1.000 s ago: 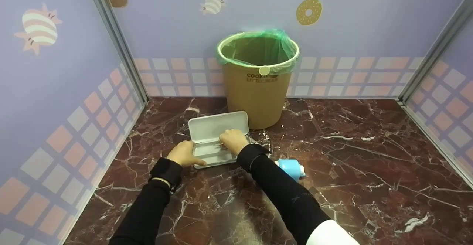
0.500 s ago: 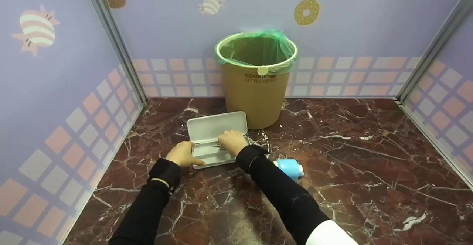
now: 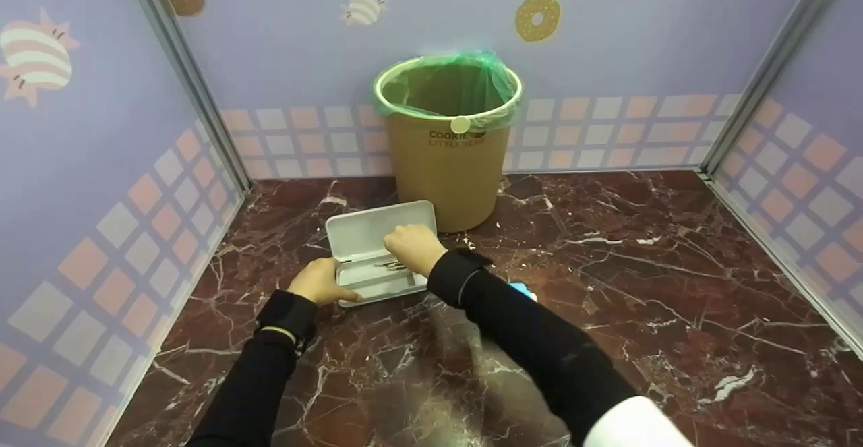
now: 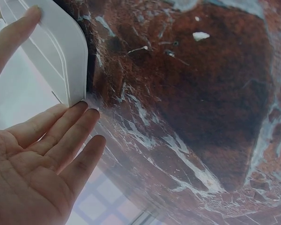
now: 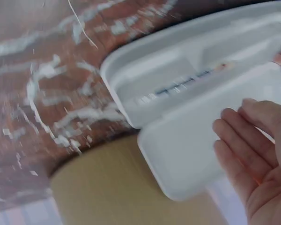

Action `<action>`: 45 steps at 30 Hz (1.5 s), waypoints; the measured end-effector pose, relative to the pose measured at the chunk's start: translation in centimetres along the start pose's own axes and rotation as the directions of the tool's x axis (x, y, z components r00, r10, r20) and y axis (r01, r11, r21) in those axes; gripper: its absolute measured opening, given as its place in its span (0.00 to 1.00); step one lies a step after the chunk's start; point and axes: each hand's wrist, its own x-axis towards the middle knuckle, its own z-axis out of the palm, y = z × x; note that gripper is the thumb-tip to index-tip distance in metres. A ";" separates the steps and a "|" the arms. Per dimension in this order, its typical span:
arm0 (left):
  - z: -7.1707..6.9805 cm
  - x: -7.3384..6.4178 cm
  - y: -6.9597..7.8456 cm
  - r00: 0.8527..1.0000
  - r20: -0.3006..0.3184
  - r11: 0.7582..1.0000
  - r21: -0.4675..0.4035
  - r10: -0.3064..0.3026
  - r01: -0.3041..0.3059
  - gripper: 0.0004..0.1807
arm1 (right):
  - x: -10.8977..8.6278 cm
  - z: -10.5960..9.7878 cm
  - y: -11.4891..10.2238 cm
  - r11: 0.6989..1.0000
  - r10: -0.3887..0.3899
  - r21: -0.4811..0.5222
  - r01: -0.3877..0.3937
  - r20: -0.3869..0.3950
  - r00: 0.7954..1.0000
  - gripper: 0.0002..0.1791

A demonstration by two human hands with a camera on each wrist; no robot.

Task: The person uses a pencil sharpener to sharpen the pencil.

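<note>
An opened white pencil case (image 3: pixel 381 290) lies on the marbled surface, its lid (image 3: pixel 361 234) tilted up at the back. Pencils (image 5: pixel 187 84) with a dark and white pattern lie in its tray, blurred in the right wrist view. My left hand (image 3: pixel 318 284) holds the case at its left end. In the left wrist view the thumb is on the rim and the fingertips touch the corner. Over the case's right part hovers my right hand (image 3: pixel 414 248); the right wrist view shows its fingers (image 5: pixel 243 136) loosely bent, with nothing between them.
Behind the case stands a brown bin (image 3: pixel 448 177) with a green liner (image 3: pixel 499 79). A light blue object (image 3: pixel 519 288) is mostly hidden behind my right forearm. Small pale bits (image 4: pixel 201 35) are scattered on the surface. Patterned panels enclose the back and sides.
My right hand has risen slightly from the tray, uncovering more of the pencils. My right forearm now covers more of the blue object. The head view has shifted slightly to the right.
</note>
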 end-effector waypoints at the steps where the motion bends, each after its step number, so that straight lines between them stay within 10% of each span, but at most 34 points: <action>1: 0.0 -0.1 0.0 1.000 0.002 1.000 -0.002 0.001 -0.001 0.29 | -0.3 -0.7 0.1 1.000 -0.010 0.007 0.010 -0.008 1.000 0.10; 16: 0.1 -0.3 0.1 0.999 -0.006 0.999 0.019 0.036 -0.036 0.30 | -9.2 -8.7 5.5 0.984 -0.073 0.167 0.058 0.084 0.994 0.11; 31: -0.1 -0.4 -0.2 0.999 0.010 0.999 0.010 0.030 -0.030 0.34 | -17.8 -3.6 10.1 0.909 -0.115 0.414 0.052 0.128 0.985 0.34; 45: 0.3 -0.7 0.1 1.000 0.014 1.000 0.028 0.012 -0.012 0.40 | -19.5 -0.6 10.5 0.879 -0.022 0.476 -0.042 0.128 0.992 0.34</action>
